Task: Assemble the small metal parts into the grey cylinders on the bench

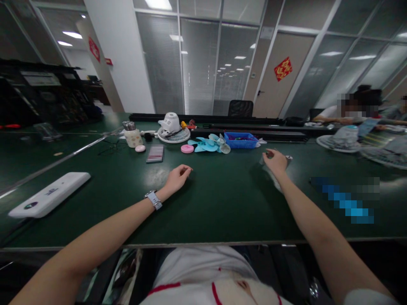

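Note:
My left hand (178, 178), with a watch (154, 199) on its wrist, rests low over the green table. Its fingers curl loosely, a gap shows by the thumb, and I see nothing in it. Further right, my right hand (276, 162) is closed, thumb bent in toward the fingers. A pale, see-through piece (271, 173), perhaps plastic film, shows beneath that hand. A small silvery end (289, 158) sticks out behind it. What the fingers grip is hidden. Light-blue fan blades (208, 144) and a blue basket (241, 141) with small parts lie beyond my hands.
A white fan body with its round grille (174, 134), a pink disc (187, 148), a jar (132, 136) and a blurred-out card (155, 153) stand at the back left. A long white device (51, 195) lies left. More fan parts (341, 140) and a person (346, 110) are right.

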`<state>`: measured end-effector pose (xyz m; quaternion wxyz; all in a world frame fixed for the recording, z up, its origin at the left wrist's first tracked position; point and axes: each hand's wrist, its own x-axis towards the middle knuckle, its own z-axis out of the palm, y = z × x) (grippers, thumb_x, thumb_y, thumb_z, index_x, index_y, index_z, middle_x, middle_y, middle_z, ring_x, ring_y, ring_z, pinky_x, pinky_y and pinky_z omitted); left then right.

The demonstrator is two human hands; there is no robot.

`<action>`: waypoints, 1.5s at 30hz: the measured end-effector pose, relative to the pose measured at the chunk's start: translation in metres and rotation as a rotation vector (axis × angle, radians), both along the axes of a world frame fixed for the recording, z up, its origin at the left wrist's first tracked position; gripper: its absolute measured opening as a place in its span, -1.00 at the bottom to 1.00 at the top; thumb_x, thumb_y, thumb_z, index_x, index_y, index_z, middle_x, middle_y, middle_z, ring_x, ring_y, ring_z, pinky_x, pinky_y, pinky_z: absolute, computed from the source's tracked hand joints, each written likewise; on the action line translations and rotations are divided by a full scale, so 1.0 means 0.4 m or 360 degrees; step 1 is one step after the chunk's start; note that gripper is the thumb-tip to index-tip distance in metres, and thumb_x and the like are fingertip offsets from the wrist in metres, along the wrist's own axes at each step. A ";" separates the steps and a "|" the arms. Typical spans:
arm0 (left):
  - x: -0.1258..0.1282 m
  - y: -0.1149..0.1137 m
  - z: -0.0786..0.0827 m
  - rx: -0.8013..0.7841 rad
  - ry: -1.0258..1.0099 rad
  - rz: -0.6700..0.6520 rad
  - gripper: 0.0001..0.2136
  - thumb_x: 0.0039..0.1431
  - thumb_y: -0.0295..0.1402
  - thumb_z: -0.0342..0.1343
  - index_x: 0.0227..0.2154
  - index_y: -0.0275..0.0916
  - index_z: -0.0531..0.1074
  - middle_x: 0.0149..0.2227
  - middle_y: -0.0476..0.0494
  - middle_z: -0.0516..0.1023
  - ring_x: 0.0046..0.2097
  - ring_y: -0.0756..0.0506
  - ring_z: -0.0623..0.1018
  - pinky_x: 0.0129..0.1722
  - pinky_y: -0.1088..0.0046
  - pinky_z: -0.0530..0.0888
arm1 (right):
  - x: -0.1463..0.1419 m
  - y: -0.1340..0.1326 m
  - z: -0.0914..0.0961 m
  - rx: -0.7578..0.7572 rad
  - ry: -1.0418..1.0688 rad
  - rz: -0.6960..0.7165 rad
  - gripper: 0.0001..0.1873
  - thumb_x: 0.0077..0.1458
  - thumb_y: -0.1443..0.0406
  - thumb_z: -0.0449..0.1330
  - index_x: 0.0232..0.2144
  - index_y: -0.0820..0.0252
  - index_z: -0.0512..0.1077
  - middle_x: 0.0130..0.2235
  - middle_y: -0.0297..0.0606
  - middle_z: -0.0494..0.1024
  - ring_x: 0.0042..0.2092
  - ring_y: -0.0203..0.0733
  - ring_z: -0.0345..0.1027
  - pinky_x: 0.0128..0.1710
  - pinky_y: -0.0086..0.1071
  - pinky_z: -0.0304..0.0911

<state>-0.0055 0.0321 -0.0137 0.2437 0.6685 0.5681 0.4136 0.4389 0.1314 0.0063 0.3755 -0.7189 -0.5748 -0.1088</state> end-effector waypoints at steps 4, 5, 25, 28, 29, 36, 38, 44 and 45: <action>-0.002 0.001 -0.005 0.0023 0.0001 -0.0018 -0.67 0.20 -0.11 0.01 -0.20 -0.22 0.51 -0.38 -0.08 0.54 -0.33 -0.10 0.53 -0.32 0.40 0.40 | 0.006 0.000 -0.028 -0.0121 -0.0009 -0.0011 -0.43 0.05 0.09 0.23 0.10 0.14 0.45 -0.07 -0.07 0.59 -0.07 0.04 0.45 -0.08 -0.16 0.33; -0.003 0.003 -0.007 0.0029 -0.0002 -0.0021 -0.68 0.20 -0.11 0.01 -0.20 -0.22 0.51 -0.38 -0.09 0.54 -0.33 -0.10 0.53 -0.32 0.40 0.40 | 0.008 -0.001 -0.034 -0.0140 -0.0006 -0.0020 -0.43 0.05 0.10 0.24 0.11 0.12 0.44 -0.10 -0.09 0.60 -0.09 0.04 0.46 -0.08 -0.15 0.33; 0.001 -0.004 0.001 -0.0024 -0.0029 -0.0034 -0.69 0.19 -0.11 0.03 -0.21 -0.20 0.51 -0.36 -0.08 0.56 -0.33 -0.10 0.53 -0.33 0.40 0.39 | 0.001 -0.011 -0.041 -0.0166 -0.0110 -0.0039 -0.46 0.11 0.09 0.19 0.11 0.17 0.31 -0.16 -0.02 0.58 -0.13 0.13 0.48 -0.13 -0.14 0.29; 0.002 -0.003 0.001 0.0002 -0.0006 -0.0037 -0.70 0.20 -0.12 0.01 -0.22 -0.22 0.51 -0.38 -0.08 0.55 -0.33 -0.10 0.53 -0.32 0.40 0.40 | 0.005 -0.008 -0.043 -0.0172 -0.0123 -0.0075 -0.46 0.11 0.08 0.19 0.07 0.25 0.33 -0.16 0.04 0.57 -0.15 0.14 0.48 -0.15 -0.14 0.28; 0.003 -0.002 0.000 0.0007 -0.0004 -0.0039 -0.70 0.20 -0.13 0.01 -0.22 -0.22 0.51 -0.38 -0.08 0.55 -0.33 -0.10 0.53 -0.32 0.40 0.40 | 0.006 -0.007 -0.044 -0.0169 -0.0119 -0.0078 -0.46 0.11 0.07 0.19 0.06 0.26 0.32 -0.17 0.05 0.57 -0.16 0.14 0.48 -0.16 -0.14 0.28; 0.002 -0.004 0.000 0.0000 -0.0008 -0.0040 -0.69 0.20 -0.12 0.01 -0.21 -0.21 0.51 -0.36 -0.08 0.56 -0.31 -0.10 0.54 -0.31 0.40 0.41 | 0.002 -0.007 -0.047 -0.0151 -0.0067 -0.0086 -0.39 0.09 0.05 0.19 0.09 0.29 0.26 -0.19 0.05 0.58 -0.18 0.14 0.48 -0.18 -0.13 0.29; 0.002 -0.004 0.000 -0.0003 -0.0012 -0.0043 -0.70 0.21 -0.12 0.01 -0.21 -0.21 0.51 -0.36 -0.08 0.56 -0.31 -0.10 0.54 -0.30 0.40 0.41 | -0.002 -0.009 -0.047 -0.0161 -0.0055 -0.0101 -0.32 0.10 0.06 0.20 0.17 0.28 0.19 -0.16 0.07 0.58 -0.17 0.16 0.48 -0.17 -0.13 0.30; -0.001 0.001 -0.005 -0.0004 -0.0032 -0.0052 -0.71 0.20 -0.13 0.03 -0.20 -0.20 0.51 -0.35 -0.09 0.57 -0.30 -0.11 0.54 -0.29 0.39 0.41 | -0.005 -0.019 -0.036 -0.0158 -0.0024 -0.0034 -0.19 0.11 0.08 0.21 0.31 0.17 0.06 -0.08 0.02 0.59 -0.10 0.17 0.49 -0.09 -0.08 0.29; -0.002 0.001 -0.004 -0.0009 -0.0041 -0.0053 -0.70 0.20 -0.12 0.04 -0.20 -0.20 0.51 -0.34 -0.09 0.57 -0.30 -0.11 0.53 -0.30 0.39 0.41 | -0.016 -0.022 -0.030 -0.0147 -0.0009 -0.0007 -0.18 0.10 0.07 0.22 0.32 0.17 0.06 -0.09 0.00 0.60 -0.10 0.17 0.50 -0.08 -0.07 0.30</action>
